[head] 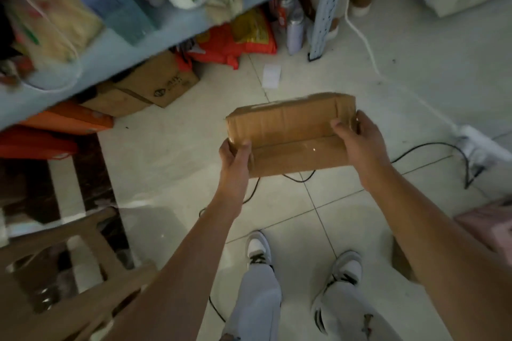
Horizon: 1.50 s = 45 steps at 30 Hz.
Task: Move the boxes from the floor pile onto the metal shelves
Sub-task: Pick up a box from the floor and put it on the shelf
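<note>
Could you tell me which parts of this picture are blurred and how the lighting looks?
Head view: dim light; the blue-grey metal shelf at upper left is motion-smeared; the brown cardboard box, left hand and right hand are sharper.

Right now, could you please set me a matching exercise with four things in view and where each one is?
Things:
1. plain box
2. printed box
3. white paper slip
4. black cable

Places:
A. lying flat on a tile, on its own
B. on the floor under the metal shelf
C. off the floor, held at its ends by the left hand and the right hand
D. snaking across the tiles

Pairs: 1-C, 2-B, 3-A, 4-D.
</note>
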{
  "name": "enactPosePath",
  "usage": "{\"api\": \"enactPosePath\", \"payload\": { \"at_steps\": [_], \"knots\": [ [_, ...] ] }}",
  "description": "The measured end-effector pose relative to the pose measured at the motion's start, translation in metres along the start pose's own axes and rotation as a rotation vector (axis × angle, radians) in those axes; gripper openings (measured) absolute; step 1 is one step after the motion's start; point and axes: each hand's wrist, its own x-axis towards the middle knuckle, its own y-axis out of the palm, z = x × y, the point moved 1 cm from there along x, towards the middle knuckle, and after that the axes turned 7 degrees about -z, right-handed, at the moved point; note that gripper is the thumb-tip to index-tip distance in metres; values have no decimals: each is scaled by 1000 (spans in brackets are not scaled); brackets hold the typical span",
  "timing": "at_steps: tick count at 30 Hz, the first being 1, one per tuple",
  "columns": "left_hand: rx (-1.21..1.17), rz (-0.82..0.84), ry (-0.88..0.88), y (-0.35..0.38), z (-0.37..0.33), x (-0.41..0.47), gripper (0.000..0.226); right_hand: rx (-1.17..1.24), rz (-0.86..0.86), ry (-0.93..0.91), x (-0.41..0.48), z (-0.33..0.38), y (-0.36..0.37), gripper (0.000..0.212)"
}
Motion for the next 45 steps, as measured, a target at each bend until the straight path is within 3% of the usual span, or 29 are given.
{"api": "enactPosePath", "payload": {
  "at_steps": [6, 11, 15, 19, 23, 29, 34, 37, 40, 45],
  "knots": [
    [-144, 39, 176, -61, -139, -142, 56, 140, -40, -246, -115, 189, -80, 4],
    [-268, 18, 365, -115, -249, -235, 49, 293, -18, -393, -193, 324, -124, 23],
    [-330, -24, 586, -171, -331, -314, 56, 400, 62, -513, -251, 421, -153, 53],
    [-355, -97, 749, -226, -395, -371, 61, 497, 182, -660, -302, 506, -165, 40],
    [-393, -182, 881, -282, -443, -418, 53, 545, 293, -810, -352, 577, -158, 42],
    [-463, -286, 999, -356, -482, -474, 55, 558, 414, -942, -412, 646, -140, 55],
    [-483, -321, 1009, -394, -483, -492, 59, 554, 503, -992, -448, 671, -123, 38],
    [-510, -371, 987, -415, -472, -487, 55, 520, 527, -978, -457, 675, -98, 49],
    [-530, -449, 953, -443, -463, -472, 58, 479, 553, -974, -467, 677, -65, 47],
    [-581, -527, 908, -506, -452, -433, 73, 420, 571, -1013, -492, 672, 0, 57]
  ]
}}
